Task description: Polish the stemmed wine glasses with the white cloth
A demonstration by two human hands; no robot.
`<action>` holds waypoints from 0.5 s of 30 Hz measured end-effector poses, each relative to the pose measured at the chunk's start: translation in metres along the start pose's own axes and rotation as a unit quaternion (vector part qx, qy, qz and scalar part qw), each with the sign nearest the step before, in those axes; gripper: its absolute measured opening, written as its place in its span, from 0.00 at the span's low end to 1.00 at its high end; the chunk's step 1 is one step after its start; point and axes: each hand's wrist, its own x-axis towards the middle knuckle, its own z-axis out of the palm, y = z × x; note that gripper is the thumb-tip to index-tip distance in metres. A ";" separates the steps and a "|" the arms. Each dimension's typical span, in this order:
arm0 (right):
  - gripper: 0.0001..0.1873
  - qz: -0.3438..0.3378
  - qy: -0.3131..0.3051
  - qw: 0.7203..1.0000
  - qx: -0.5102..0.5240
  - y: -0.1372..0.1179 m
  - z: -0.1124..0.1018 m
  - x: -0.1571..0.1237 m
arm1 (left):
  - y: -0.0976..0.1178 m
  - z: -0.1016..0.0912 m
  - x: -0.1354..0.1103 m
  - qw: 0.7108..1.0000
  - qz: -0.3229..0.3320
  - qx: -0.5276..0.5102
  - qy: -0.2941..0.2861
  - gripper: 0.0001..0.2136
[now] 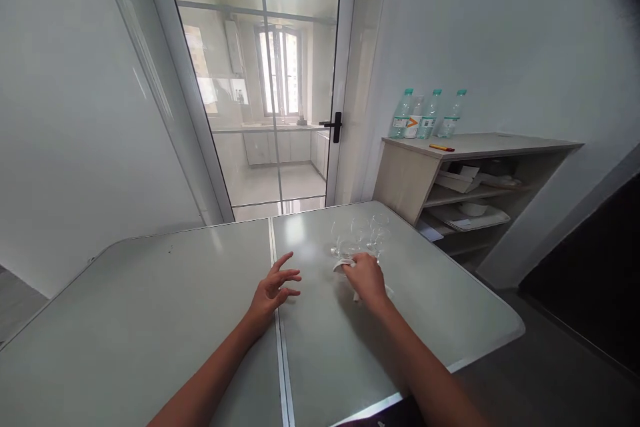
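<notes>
My left hand (273, 293) rests by the table seam with its fingers apart and curved, holding nothing. Further right, my right hand (367, 279) is closed around a white cloth or tissue (344, 265); part of it sticks out at the fingertips and another bit shows below the hand. Just beyond my right hand are several clear glasses (357, 232), close together. Their outlines are faint, and my hand hides their near parts. Whether my fingers touch a glass, I cannot tell.
The pale table (175, 320) has a metal seam and rounded corners. A wooden shelf unit (407, 170) at the right carries several plastic bottles (429, 121) and a red-yellow pen-like item (441, 147); trays and a bowl sit inside. A glass door (300, 173) stands behind the table.
</notes>
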 end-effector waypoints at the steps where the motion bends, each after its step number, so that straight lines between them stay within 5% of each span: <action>1: 0.11 0.016 0.000 1.000 -0.011 0.010 -0.001 0.003 | 0.000 0.001 -0.001 1.000 -0.002 0.005 -0.005 0.20; 6: 0.12 0.062 0.001 0.998 -0.018 0.038 0.009 0.011 | -0.003 0.002 -0.001 0.999 -0.017 0.019 -0.027 0.18; 15: 0.15 0.076 0.011 0.997 -0.008 0.039 0.010 0.017 | -0.007 0.001 0.002 0.998 -0.017 0.057 -0.030 0.15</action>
